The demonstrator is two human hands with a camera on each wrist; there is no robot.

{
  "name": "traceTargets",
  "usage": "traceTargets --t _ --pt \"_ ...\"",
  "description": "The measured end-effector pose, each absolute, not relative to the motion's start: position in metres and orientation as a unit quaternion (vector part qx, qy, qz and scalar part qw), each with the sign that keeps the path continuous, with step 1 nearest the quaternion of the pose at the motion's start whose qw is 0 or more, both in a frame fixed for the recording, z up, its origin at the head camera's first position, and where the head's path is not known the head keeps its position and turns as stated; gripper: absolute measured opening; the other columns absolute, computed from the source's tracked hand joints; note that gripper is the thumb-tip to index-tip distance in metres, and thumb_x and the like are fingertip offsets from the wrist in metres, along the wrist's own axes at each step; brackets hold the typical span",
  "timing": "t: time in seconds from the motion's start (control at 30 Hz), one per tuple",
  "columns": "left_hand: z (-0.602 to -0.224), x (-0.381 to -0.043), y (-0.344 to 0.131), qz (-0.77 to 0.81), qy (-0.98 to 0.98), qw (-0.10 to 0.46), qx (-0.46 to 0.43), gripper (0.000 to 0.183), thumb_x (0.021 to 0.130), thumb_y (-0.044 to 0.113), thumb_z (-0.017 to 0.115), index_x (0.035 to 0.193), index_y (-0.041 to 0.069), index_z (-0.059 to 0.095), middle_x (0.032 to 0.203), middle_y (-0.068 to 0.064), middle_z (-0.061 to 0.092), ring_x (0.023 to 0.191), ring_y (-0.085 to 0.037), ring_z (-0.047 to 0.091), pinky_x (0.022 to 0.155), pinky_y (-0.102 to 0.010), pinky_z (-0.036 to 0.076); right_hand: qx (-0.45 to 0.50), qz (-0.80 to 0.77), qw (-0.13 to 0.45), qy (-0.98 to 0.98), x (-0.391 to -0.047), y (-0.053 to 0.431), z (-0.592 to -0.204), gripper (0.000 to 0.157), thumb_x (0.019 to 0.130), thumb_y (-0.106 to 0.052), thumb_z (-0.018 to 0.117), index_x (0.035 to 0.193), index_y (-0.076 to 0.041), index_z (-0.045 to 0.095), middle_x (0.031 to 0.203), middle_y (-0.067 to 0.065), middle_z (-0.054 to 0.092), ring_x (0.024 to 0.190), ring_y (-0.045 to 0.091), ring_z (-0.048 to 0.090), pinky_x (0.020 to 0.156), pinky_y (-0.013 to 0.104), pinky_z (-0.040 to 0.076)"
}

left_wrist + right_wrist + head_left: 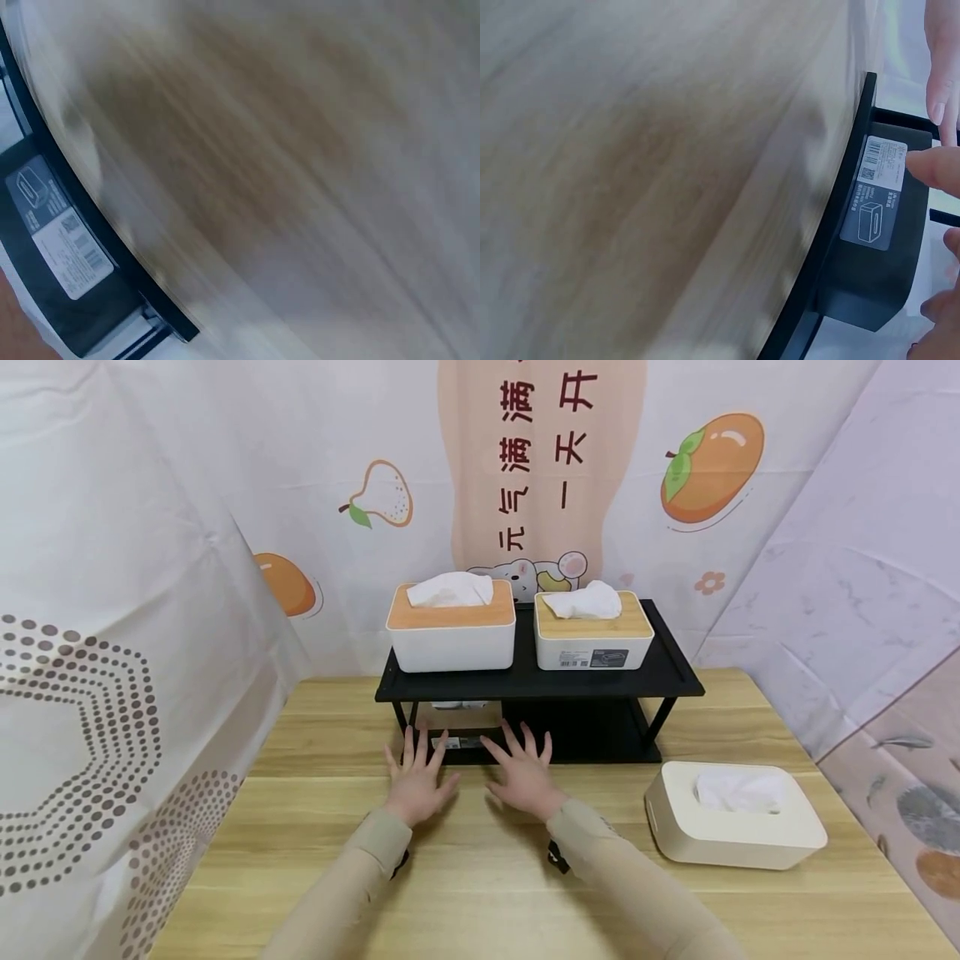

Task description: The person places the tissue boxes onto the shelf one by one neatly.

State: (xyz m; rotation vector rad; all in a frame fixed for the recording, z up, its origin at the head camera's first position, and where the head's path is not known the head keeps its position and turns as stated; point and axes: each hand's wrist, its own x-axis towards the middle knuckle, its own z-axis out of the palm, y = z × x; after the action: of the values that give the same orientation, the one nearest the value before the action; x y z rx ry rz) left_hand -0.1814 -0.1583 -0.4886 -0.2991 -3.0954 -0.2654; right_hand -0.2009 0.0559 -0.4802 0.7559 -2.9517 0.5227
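My left hand point(420, 785), fingers spread, reaches the front edge of a black two-tier shelf point(442, 687) in the head view. Close beside it, my right hand point(522, 772) also has its fingers spread at that edge. Behind the fingertips, a black tissue box point(480, 742) with a pale lid point(459, 719) sits on the lower tier, partly hidden by hands and shelf. Its front label point(71, 255) shows in the left wrist view, where no fingers appear. In the right wrist view, a finger point(934, 166) overlaps the black box point(870, 277) by its label.
On the upper tier stand a white tissue box with an orange-brown lid point(450, 647) and a smaller white one with a wooden lid point(594, 653). A cream tissue box point(735, 839) lies on the wooden table point(480, 910) at right. Printed curtains point(300, 460) hang behind and beside.
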Motion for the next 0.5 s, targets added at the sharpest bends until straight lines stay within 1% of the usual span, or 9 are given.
traceTargets --t 0.2,0.33,0.5 --pt "-0.488 -0.171 -0.153 -0.086 -0.99 0.046 -0.103 0.071 0.095 0.052 0.045 0.153 0.019 0.019 0.159 -0.018 0.0 0.144 -0.043 -0.001 0.104 -0.072 -0.006 0.243 0.185 0.02 -0.952 -0.195 0.063 -0.479 0.069 0.085 -0.037 0.069 0.146 -0.025 0.038 0.157 0.015 0.02 0.141 0.043 0.013 0.105 0.071 0.0" --pt "-0.489 -0.167 -0.149 -0.097 -0.989 0.046 -0.104 0.07 0.095 0.052 0.045 0.152 0.018 0.021 0.159 -0.019 0.001 0.144 -0.045 -0.004 0.104 -0.071 -0.01 0.238 0.186 0.02 -0.953 -0.192 0.068 -0.479 0.068 0.086 -0.038 0.068 0.146 -0.025 0.038 0.156 0.015 0.02 0.141 0.043 0.013 0.104 0.071 0.0" --pt "-0.488 -0.164 -0.141 -0.11 -0.987 0.052 -0.106 0.07 0.095 0.052 0.046 0.152 0.017 0.024 0.159 -0.019 0.001 0.143 -0.045 -0.006 0.103 -0.072 -0.006 0.233 0.204 0.04 -0.95 -0.189 0.075 -0.478 0.068 0.085 -0.037 0.07 0.145 -0.024 0.04 0.155 0.018 0.023 0.14 0.045 0.015 0.104 0.071 0.0"
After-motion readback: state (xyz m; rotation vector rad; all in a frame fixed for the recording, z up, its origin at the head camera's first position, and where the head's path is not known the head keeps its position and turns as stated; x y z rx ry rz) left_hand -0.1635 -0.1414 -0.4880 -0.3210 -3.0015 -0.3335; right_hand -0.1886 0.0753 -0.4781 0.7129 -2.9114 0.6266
